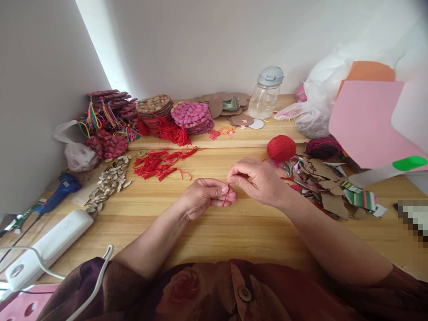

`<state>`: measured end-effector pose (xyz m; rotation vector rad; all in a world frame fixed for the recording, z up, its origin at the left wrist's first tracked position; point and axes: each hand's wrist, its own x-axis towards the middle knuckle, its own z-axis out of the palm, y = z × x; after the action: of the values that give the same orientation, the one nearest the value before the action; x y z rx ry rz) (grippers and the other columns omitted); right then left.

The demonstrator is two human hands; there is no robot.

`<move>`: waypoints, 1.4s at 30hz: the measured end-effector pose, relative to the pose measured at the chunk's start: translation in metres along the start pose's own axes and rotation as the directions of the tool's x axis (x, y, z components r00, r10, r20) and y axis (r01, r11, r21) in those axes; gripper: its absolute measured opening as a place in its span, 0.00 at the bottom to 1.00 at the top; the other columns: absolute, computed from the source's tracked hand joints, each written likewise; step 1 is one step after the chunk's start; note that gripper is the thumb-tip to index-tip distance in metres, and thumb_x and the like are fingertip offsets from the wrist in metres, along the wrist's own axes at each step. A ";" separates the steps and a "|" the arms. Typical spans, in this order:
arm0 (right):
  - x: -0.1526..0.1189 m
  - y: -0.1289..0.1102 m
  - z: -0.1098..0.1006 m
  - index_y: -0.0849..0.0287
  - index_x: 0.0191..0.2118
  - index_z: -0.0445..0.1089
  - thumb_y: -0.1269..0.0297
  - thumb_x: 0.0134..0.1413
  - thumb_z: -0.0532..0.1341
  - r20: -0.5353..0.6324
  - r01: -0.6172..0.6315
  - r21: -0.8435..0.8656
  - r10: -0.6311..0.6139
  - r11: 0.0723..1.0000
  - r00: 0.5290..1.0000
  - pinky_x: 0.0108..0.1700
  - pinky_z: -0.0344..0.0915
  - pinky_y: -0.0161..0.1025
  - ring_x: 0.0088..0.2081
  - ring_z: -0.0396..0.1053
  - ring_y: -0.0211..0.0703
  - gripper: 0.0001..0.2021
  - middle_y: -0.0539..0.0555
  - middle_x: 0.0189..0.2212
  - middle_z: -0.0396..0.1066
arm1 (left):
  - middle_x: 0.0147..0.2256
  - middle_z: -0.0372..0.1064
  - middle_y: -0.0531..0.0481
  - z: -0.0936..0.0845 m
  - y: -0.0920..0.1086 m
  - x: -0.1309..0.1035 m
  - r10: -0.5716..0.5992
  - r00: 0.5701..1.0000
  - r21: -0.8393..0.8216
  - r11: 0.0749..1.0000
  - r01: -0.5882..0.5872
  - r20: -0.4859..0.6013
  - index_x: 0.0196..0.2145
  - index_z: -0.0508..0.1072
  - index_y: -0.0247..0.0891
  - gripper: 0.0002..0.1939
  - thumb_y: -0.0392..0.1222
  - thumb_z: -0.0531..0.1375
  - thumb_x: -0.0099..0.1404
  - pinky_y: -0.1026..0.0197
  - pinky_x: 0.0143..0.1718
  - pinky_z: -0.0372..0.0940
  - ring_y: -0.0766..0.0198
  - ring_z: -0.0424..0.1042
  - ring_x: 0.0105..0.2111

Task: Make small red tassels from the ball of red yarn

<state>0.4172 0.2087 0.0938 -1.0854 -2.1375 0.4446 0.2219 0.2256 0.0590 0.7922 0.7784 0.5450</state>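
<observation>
A short red thread (226, 196) runs between my two hands above the middle of the wooden table. My left hand (209, 194) pinches it between thumb and fingers. Just to the right and slightly higher, my right hand (256, 180) is closed at the thread's upper end, fingertips pressed together. Beyond my left hand lies a heap of red tassels (157, 164) with loose strands. A ball of red yarn (281, 148) sits behind my right hand, and cardboard scraps (329, 183) are piled to its right.
Seed-decorated round pieces (190, 117) stand stacked at the back, beside cardboard discs (227, 104) and a water bottle (265, 93). Seeds (112, 180), a blue glue gun (62, 191) and a white power strip (50, 245) lie left. Pink paper (366, 120) and a plastic bag (321, 93) stand right.
</observation>
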 end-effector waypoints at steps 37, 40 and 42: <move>-0.005 0.017 0.026 0.59 0.34 0.72 0.67 0.62 0.57 -0.039 -0.138 0.187 0.148 0.972 0.988 0.34 0.63 0.34 0.31 0.69 0.37 0.07 0.51 0.30 0.74 | 0.33 0.78 0.43 -0.004 0.010 -0.005 0.146 0.988 -0.316 0.941 -0.124 0.048 0.33 0.77 0.30 0.05 0.37 0.65 0.61 0.56 0.42 0.73 0.57 0.79 0.36; -0.007 0.022 0.033 0.59 0.34 0.72 0.68 0.62 0.57 -0.077 -0.063 0.067 0.068 0.996 0.995 0.36 0.63 0.37 0.32 0.68 0.40 0.07 0.53 0.29 0.74 | 0.34 0.78 0.45 -0.005 0.013 -0.003 0.202 0.979 -0.407 0.894 -0.190 -0.013 0.33 0.76 0.32 0.06 0.34 0.59 0.66 0.56 0.44 0.72 0.58 0.79 0.38; -0.009 0.023 0.037 0.59 0.32 0.71 0.68 0.63 0.56 -0.055 0.014 -0.045 -0.017 0.999 0.998 0.37 0.62 0.38 0.32 0.67 0.41 0.09 0.54 0.27 0.72 | 0.34 0.78 0.45 -0.005 0.014 -0.002 0.225 0.973 -0.441 0.868 -0.228 -0.061 0.34 0.76 0.33 0.08 0.34 0.57 0.68 0.55 0.45 0.72 0.59 0.79 0.38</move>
<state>0.4079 0.2151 0.0511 -1.0928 -2.1142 0.3572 0.2148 0.2345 0.0681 0.4524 0.5365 0.9029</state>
